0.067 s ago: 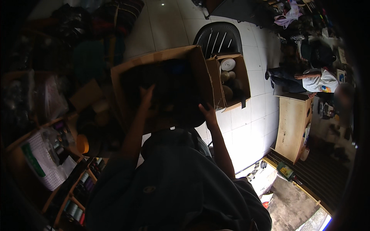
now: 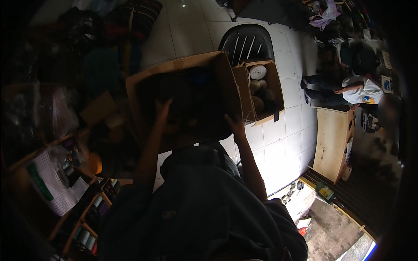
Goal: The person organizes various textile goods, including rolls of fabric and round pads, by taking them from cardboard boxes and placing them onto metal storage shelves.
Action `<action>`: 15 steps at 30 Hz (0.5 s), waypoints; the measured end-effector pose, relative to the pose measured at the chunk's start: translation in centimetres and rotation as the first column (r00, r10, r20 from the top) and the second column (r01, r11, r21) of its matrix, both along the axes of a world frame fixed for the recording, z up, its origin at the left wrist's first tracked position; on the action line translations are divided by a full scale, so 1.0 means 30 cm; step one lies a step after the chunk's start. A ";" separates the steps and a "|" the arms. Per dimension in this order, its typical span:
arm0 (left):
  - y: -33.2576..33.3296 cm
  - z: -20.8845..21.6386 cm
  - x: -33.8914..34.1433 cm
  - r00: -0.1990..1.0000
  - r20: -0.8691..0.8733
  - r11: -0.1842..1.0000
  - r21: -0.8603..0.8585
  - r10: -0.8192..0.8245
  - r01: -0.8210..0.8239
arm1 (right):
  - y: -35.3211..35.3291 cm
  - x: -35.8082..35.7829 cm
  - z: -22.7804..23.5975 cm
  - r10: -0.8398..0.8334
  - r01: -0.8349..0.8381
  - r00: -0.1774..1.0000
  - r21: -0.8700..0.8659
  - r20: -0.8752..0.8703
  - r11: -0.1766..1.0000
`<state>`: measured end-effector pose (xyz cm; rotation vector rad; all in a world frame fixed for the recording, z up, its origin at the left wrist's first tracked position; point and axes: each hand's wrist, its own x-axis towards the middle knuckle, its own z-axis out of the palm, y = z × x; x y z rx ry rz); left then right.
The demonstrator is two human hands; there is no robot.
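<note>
A large open cardboard box stands in front of me, its inside in deep shadow. My left hand reaches into it, thumb and forefinger apart; the other fingers are lost in the dark. By the near right corner, my right hand has its thumb over the edge of a dark, soft-looking bundle, with its other fingers partly hidden. The bundle's rounded lower edge hangs near my lap, and its kind cannot be made out. A dim blue patch shows deeper in the box.
A smaller box with several rolls, one of them a white roll, adjoins on the right, before a black slatted chair. Thread spools and a white perforated basket are at left. Another person stands right, beside a wooden cabinet.
My left hand has shifted slightly down and left inside the box. My right hand has hardly moved. The other person's arm and legs have shifted a little.
</note>
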<state>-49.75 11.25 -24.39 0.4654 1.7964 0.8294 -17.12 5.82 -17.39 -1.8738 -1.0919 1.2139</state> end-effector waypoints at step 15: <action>-0.234 0.687 -0.240 0.969 -0.246 0.967 0.253 0.037 0.027 | 0.077 0.013 -0.417 0.062 -0.048 0.997 -0.320 0.033 0.946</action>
